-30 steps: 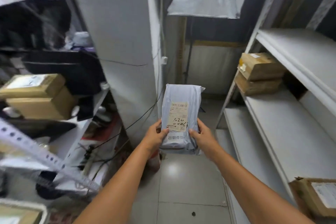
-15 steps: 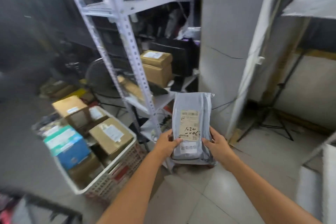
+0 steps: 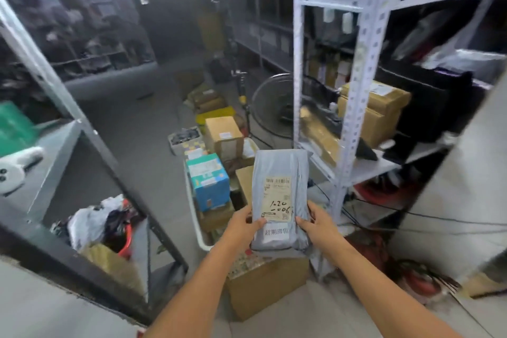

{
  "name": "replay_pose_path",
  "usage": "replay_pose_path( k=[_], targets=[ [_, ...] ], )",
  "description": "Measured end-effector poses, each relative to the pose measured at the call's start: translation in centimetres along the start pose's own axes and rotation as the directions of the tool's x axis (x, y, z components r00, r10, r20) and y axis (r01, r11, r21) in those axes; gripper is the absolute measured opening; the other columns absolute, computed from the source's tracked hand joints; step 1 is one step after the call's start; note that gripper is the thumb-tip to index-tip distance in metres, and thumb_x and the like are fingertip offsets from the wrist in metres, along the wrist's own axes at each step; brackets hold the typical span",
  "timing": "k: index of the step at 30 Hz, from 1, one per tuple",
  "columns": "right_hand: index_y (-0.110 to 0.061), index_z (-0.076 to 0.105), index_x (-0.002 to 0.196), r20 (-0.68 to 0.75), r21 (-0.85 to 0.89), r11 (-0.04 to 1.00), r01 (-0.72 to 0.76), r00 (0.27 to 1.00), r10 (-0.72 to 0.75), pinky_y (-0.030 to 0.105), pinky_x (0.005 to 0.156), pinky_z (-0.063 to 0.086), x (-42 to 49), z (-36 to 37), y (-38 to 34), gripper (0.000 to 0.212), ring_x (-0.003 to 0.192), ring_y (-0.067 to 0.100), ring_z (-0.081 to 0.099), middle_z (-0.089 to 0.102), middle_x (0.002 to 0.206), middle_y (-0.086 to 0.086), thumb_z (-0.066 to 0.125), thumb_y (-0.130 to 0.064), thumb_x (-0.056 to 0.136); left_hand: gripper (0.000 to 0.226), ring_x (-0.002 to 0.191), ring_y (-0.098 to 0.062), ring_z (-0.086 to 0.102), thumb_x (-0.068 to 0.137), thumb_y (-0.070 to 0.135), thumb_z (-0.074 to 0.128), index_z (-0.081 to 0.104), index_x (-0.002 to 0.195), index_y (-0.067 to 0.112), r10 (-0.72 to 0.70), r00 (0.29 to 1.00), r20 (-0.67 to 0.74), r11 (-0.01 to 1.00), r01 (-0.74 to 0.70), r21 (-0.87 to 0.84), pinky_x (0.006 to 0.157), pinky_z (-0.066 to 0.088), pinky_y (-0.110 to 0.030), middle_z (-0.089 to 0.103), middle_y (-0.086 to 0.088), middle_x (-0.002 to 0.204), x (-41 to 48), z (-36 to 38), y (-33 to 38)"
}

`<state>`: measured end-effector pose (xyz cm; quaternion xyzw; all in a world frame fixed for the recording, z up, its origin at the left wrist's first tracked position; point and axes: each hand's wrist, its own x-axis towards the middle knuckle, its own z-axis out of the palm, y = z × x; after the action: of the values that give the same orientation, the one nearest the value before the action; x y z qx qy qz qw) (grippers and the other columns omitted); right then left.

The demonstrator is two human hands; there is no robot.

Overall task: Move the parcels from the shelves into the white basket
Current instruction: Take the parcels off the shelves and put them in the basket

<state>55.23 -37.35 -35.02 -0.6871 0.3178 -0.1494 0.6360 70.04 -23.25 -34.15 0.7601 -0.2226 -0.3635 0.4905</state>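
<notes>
I hold a grey plastic mailer parcel (image 3: pixel 279 197) upright in front of me, its paper label with handwritten numbers facing me. My left hand (image 3: pixel 242 223) grips its lower left edge and my right hand (image 3: pixel 315 223) grips its lower right edge. Just beyond and below the parcel sits the white basket (image 3: pixel 196 223) on the floor, holding a blue box (image 3: pixel 210 181) and several brown cardboard boxes (image 3: pixel 223 134). The parcel hides part of the basket.
A white metal shelf rack (image 3: pixel 359 90) stands at the right with cardboard boxes (image 3: pixel 375 110) on it. A dark rack (image 3: pixel 82 132) stands at the left over a box of bags. A floor fan (image 3: pixel 273 107) and a cardboard box (image 3: pixel 263 282) by my arms are close.
My view has swung left from the right-hand shelves to the basket. Both hands kept their hold on the grey parcel, which now hangs over the basket's near end.
</notes>
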Motion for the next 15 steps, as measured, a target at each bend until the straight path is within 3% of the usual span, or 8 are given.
replay_pose_path(
  k=[2, 4, 9, 13, 15],
  targets=[
    [-0.025, 0.045, 0.138, 0.044, -0.010, 1.000, 0.003, 0.999, -0.002, 0.016, 0.084, 0.052, 3.6, 1.7, -1.1, 0.049, 0.107, -0.001, 0.061, 0.061, 0.122, -0.011, 0.059, -0.010, 0.095, 0.043, 0.112, -0.015, 0.058, 0.092, 0.018, 0.063, 0.053, 0.132, 0.030, 0.007, 0.999, -0.034, 1.000, -0.007, -0.008, 0.092, 0.053, -0.041, 0.062, 0.006, 0.122, 2.5, -2.6, 0.0],
    [-0.032, 0.044, 0.136, 0.081, -0.012, 1.000, 0.014, 0.997, -0.013, 0.010, 0.074, 0.051, 7.3, 3.5, -2.6, 0.049, 0.097, -0.010, 0.059, 0.060, 0.115, -0.017, 0.059, -0.011, 0.095, 0.041, 0.106, -0.014, 0.060, 0.092, 0.018, 0.063, 0.053, 0.130, 0.030, -0.003, 0.996, -0.084, 0.999, 0.000, -0.039, 0.083, 0.055, -0.035, 0.063, 0.006, 0.118, 5.3, -5.2, 0.1],
    [-0.034, 0.051, 0.127, 0.199, -0.005, 0.999, 0.040, 0.979, -0.038, 0.016, 0.079, 0.053, 16.3, 8.4, -6.3, 0.043, 0.101, -0.004, 0.062, 0.064, 0.113, -0.018, 0.061, -0.010, 0.093, 0.042, 0.106, -0.020, 0.062, 0.092, 0.015, 0.063, 0.052, 0.132, 0.024, -0.011, 0.978, -0.206, 0.997, -0.006, -0.082, 0.092, 0.053, -0.043, 0.064, -0.003, 0.120, 10.6, -11.8, 1.0],
    [-0.035, 0.049, 0.133, 0.312, -0.004, 1.000, 0.030, 0.950, -0.028, 0.019, 0.082, 0.055, 22.6, 11.8, -7.8, 0.051, 0.106, 0.000, 0.061, 0.063, 0.117, -0.018, 0.061, -0.008, 0.092, 0.043, 0.097, -0.012, 0.063, 0.093, 0.014, 0.060, 0.050, 0.133, 0.027, -0.024, 0.956, -0.293, 0.992, -0.012, -0.122, 0.075, 0.056, -0.028, 0.065, 0.000, 0.113, 13.7, -15.7, 1.1],
    [-0.034, 0.048, 0.137, 0.349, -0.002, 1.000, 0.011, 0.937, -0.010, 0.030, 0.091, 0.055, 25.9, 13.4, -7.9, 0.053, 0.111, 0.007, 0.061, 0.063, 0.123, -0.012, 0.060, -0.008, 0.093, 0.042, 0.096, -0.005, 0.061, 0.093, 0.013, 0.060, 0.051, 0.132, 0.027, -0.033, 0.945, -0.327, 0.990, -0.014, -0.140, 0.069, 0.055, -0.019, 0.065, 0.002, 0.114, 15.5, -17.1, 0.7]
  ],
)
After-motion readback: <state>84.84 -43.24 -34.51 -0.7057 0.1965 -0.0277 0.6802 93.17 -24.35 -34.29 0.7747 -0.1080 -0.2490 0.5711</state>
